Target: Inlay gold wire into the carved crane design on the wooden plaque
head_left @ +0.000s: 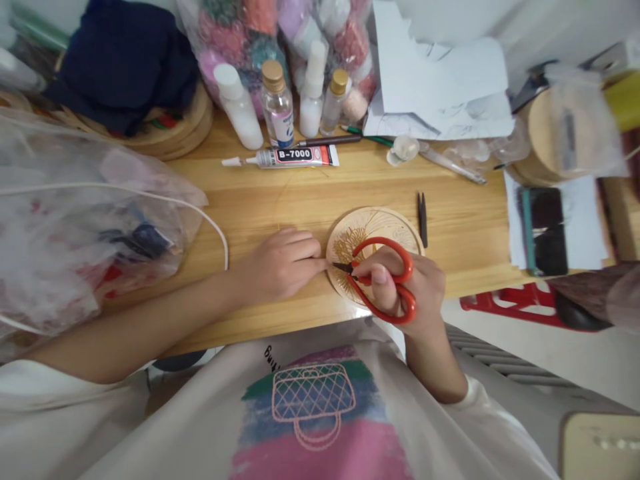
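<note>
A light wooden table (265, 200) runs across the view, its back edge crowded: a dark blue cloth (125, 67) heaped on a round wooden box (187, 130) at the left, a clear bag of coloured balls (225, 37) in the middle, and white papers (440, 83) to the right of it. Small bottles (277, 110) stand in a row before the bag, with a B-7000 tube (295, 157) lying in front of them. A large plastic bag (155, 173) and a white cable (220, 233) fill the left side; a dark phone (547, 230) lies on paper at the far right. Near the front edge lies a round pale disc (347, 235) bearing fine golden lines, partly covered by the right hand (407, 287). That hand is closed round red-handled scissors (400, 319), its thumb bent inward between the handle loops, the dark blades pointing left over the disc. The left hand (283, 263) rests at the disc's left rim, fingers drawn together, fingertips close to the blade tips; whether they pinch anything, I cannot tell. A small black tool (423, 220) lies just beyond the disc's right side.
</note>
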Demonstrator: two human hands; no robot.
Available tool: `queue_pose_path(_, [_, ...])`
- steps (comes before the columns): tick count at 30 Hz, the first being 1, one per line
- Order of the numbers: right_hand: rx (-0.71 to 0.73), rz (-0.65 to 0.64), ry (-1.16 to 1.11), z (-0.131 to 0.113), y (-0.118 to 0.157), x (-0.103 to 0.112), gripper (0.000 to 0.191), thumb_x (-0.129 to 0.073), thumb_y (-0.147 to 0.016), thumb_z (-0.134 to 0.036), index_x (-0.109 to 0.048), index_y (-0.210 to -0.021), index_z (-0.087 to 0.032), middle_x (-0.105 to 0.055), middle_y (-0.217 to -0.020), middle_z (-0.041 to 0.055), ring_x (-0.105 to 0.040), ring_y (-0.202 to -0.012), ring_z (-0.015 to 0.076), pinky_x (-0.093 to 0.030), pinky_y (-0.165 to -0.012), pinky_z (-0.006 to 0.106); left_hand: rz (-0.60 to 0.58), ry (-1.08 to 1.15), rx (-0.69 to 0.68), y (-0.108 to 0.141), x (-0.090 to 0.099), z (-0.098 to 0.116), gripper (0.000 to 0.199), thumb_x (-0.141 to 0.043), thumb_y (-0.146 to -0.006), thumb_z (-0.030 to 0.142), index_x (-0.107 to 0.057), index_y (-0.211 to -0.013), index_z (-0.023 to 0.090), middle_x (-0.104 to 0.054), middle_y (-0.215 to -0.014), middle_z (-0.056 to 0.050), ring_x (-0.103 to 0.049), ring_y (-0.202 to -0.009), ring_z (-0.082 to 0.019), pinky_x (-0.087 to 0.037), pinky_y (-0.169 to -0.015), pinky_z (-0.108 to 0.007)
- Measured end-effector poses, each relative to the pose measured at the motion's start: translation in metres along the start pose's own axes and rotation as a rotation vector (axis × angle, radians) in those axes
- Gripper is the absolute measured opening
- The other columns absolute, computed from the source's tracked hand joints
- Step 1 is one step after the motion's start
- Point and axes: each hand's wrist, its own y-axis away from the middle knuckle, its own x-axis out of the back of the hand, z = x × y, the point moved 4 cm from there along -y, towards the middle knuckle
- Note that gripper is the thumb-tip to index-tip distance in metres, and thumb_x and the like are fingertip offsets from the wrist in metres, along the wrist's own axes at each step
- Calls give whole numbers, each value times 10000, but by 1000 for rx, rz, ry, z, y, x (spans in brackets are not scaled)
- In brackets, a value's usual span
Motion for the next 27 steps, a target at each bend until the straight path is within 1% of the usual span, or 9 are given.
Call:
queue_pose_path(5, [-57, 69, -55, 2, -7, 6, 374, -412, -987, -268, -604, -672, -204, -667, -605, -7, -613, -560, 103, -465, -549, 232, 202, -139, -31, 2, 23, 13, 91, -611, -908, 210, -649, -983, 175, -687, -902, -32, -569, -881, -161, -418, -790, -317])
queue_pose_path(7, [-176, 131, -154, 9, -10, 8, 393, -435, -981, -313, -621, -651, -206, -658, -587, -8, -612, -540, 104, -467, -530, 231, 258, -227, -126, 4, 33, 30, 98, -659, -870, 204, -644, -963, 179, -689, -868, -12, -579, -858, -155, -428, -777, -305])
queue_pose_path(9, [-378, 240, -339, 21, -13, 6, 420, -456, -966, -382, -620, -621, -207, -632, -552, -8, -571, -464, 101, -437, -451, 230, 190, -216, -99, 3, 35, 43, 38, -662, -865, 211, -643, -881, 182, -673, -762, 13, -579, -740, -136, -435, -712, -286])
queue_pose_path(10, [-490, 304, -453, 28, -14, 4, 431, -460, -958, -408, -612, -607, -208, -617, -535, -10, -540, -425, 98, -418, -415, 229, 155, -170, -8, 2, 36, 45, 51, -645, -877, 222, -640, -843, 184, -666, -724, 17, -578, -686, -131, -436, -672, -281])
queue_pose_path(13, [-750, 493, -794, 41, -21, -4, 414, -499, -906, -425, -565, -559, -209, -554, -480, -27, -474, -373, 79, -400, -383, 208, 136, 139, 476, -3, 34, 38, 103, -591, -911, 246, -666, -886, 180, -715, -799, -11, -647, -712, -127, -483, -652, -248])
queue_pose_path(16, [-959, 567, -1085, 44, -30, -13, 355, -544, -842, -375, -532, -537, -194, -493, -426, -52, -410, -332, 54, -330, -339, 170, 265, 459, 798, -11, 33, 30, 118, -624, -875, 267, -696, -931, 192, -751, -863, -6, -685, -751, -116, -512, -646, -203])
queue_pose_path(19, [-1103, 549, -1273, 41, -37, -16, 331, -505, -836, -304, -515, -529, -181, -442, -374, -69, -330, -277, 36, -242, -298, 150, 423, 564, 881, -27, 34, 29, 126, -655, -832, 280, -721, -900, 197, -762, -850, 1, -688, -753, -119, -523, -675, -199])
queue_pose_path(22, [-1106, 555, -1323, 40, -42, -9, 336, -465, -842, -266, -497, -519, -178, -411, -343, -75, -313, -260, 31, -241, -300, 140, 536, 568, 883, -45, 35, 31, 124, -659, -821, 297, -731, -840, 199, -761, -810, 4, -674, -710, -120, -521, -663, -204])
queue_pose_path(27, [-1085, 635, -1344, 46, -47, 11, 357, -448, -881, -282, -496, -544, -174, -412, -341, -77, -320, -262, 33, -240, -305, 139, 574, 547, 790, -75, 37, 33, 160, -621, -838, 278, -727, -747, 201, -740, -724, 2, -661, -671, -129, -514, -659, -224])
